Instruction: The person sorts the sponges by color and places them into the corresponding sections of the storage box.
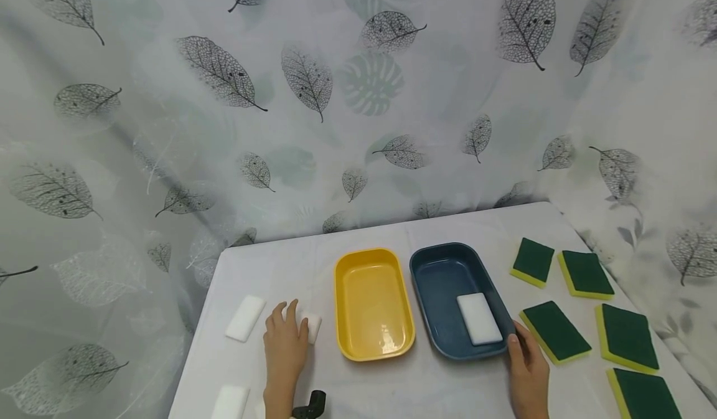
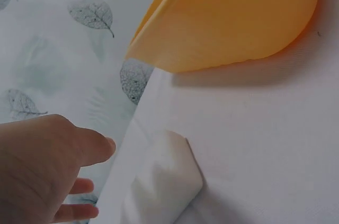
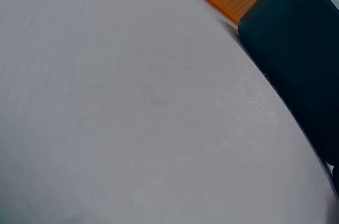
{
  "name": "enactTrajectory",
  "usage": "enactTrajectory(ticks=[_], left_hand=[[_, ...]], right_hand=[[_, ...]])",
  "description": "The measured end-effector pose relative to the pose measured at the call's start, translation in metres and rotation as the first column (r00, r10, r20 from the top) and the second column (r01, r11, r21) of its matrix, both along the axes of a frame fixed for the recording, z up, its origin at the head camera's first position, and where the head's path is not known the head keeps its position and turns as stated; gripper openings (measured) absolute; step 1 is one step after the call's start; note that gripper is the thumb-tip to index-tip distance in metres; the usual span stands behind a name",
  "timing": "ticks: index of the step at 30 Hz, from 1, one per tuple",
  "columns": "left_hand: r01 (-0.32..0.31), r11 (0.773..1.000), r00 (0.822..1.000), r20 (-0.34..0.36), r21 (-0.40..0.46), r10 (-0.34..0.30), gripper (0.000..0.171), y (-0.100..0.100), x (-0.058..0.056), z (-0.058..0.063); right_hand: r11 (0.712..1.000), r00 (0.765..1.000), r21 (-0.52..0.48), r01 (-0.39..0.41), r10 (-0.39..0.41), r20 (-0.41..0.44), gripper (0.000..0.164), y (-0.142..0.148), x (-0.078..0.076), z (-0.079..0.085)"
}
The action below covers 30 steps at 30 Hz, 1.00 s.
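Head view puts a small white foam-like block (image 1: 314,327) on the worktop (image 1: 392,386), just beside the left hand (image 1: 285,343), whose fingers are spread, lightly bent and not closed round anything. From the left wrist view the thumb stands out straight, two more fingertips show under it, and the block lies past them on the white cloth; whether any finger touches it, I cannot tell. Just right of that block sits a glossy yellow rounded rectangular tray (image 1: 370,301) with a bare inside. Close by on its other side is a dark blue rounded rectangular tray (image 1: 445,282), and a second white block (image 1: 480,319) lies flat inside it, toward the near right end. The right hand (image 1: 529,369) grips this blue tray by its near right corner, thumb on the near side and fingers along the right wall; the right wrist view catches mostly cloth, with part of both trays. Over to the left, two more white blocks (image 1: 246,318) lie apart on the worktop, the nearer one cut off by the picture's edge. A black fitting (image 1: 310,406) shows at the left wrist. On the far right lie five green-and-yellow scouring sponges (image 1: 556,332), dark green faces up. Behind everything hangs a pale leaf-printed curtain (image 1: 426,83).
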<state>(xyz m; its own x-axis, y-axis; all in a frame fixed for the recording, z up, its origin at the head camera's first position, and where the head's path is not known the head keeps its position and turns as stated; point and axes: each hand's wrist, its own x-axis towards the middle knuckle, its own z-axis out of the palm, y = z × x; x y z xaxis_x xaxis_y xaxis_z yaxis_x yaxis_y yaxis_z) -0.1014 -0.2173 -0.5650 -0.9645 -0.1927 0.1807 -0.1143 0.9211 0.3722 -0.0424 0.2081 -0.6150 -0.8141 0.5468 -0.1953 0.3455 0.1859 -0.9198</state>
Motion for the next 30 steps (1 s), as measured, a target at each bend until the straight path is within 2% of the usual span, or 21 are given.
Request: enactTrajectory(ticks=[6, 8, 14, 22, 25, 30], left_hand=[[-0.026, 1.0, 0.997, -0.078, 0.006, 0.026, 0.048, -0.016, -0.003, 0.01], [-0.027, 1.0, 0.996, -0.082, 0.016, 0.028, 0.048, -0.022, -0.003, 0.012], [-0.018, 0.998, 0.998, 0.06, 0.067, 0.014, 0.052, -0.036, -0.001, 0.015], [-0.002, 0.99, 0.976, 0.216, 0.14, -0.029, 0.065, -0.043, -0.002, 0.001], [-0.006, 0.987, 0.968, 0.247, 0.162, -0.035, 0.068, -0.043, -0.002, -0.004], [-0.026, 0.987, 0.971, 0.238, 0.156, -0.012, 0.07, -0.043, -0.002, -0.01]], right_hand=[[1.0, 1.0, -0.001, -0.003, 0.003, -0.005, 0.058, 0.0, -0.001, 0.0], [1.0, 1.0, 0.0, -0.004, 0.004, -0.009, 0.058, 0.0, -0.001, 0.0], [1.0, 1.0, -0.008, -0.008, 0.008, -0.005, 0.058, 0.001, -0.001, 0.0], [1.0, 1.0, 0.002, -0.007, 0.007, 0.0, 0.057, 0.002, -0.001, -0.002], [1.0, 1.0, 0.004, 0.0, 0.001, -0.005, 0.057, 0.002, -0.001, -0.004], [1.0, 1.0, -0.004, 0.005, -0.005, -0.008, 0.057, 0.002, -0.001, -0.005]])
